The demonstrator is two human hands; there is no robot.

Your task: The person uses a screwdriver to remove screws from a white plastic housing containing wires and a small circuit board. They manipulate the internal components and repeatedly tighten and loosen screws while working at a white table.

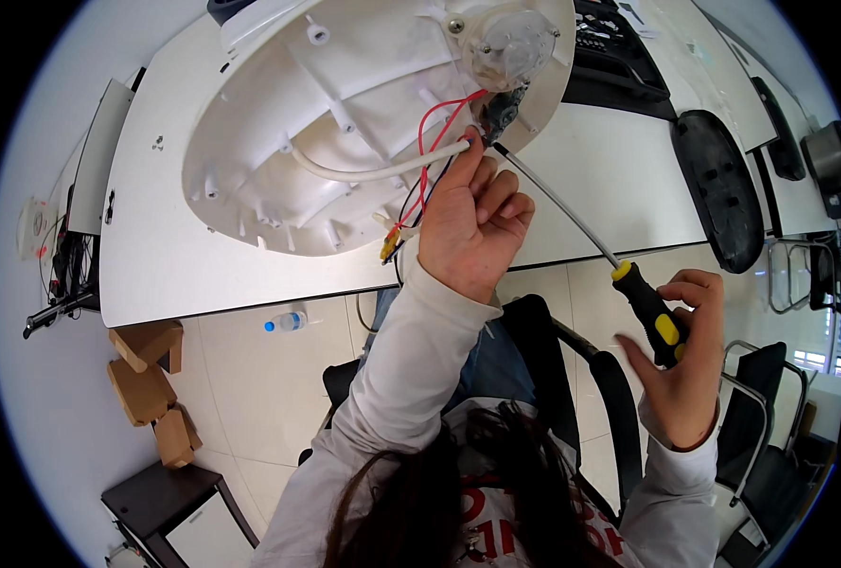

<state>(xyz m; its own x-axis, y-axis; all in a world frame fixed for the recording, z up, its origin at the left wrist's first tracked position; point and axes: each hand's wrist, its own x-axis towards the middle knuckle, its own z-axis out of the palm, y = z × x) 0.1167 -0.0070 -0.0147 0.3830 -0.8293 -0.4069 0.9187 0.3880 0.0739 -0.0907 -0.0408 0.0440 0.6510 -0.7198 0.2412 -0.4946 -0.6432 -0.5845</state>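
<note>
A large white oval plastic shell point(250, 123), its hollow ribbed side facing up, lies tilted on the table. My left hand point(477, 218) reaches into its near right side, fingertips pinched at the end of a white tube point(373, 174). Red wires point(424, 133) and dark wires run past these fingers to a yellow connector point(389, 246). In my right hand point(690, 360) is the black and yellow handle of a screwdriver point(649, 312), the thumb held off it. The screwdriver's tip points at a dark part point(502, 112) below a round translucent housing point(510, 49). My left fingertips partly hide that spot.
On the white table point(155, 256) lie small screws point(158, 143). An open black tool case point(619, 57) and a black oval cover point(718, 189) are at the right. Cardboard boxes point(144, 388) and a bottle point(286, 322) lie on the floor; black chairs point(756, 407) stand at right.
</note>
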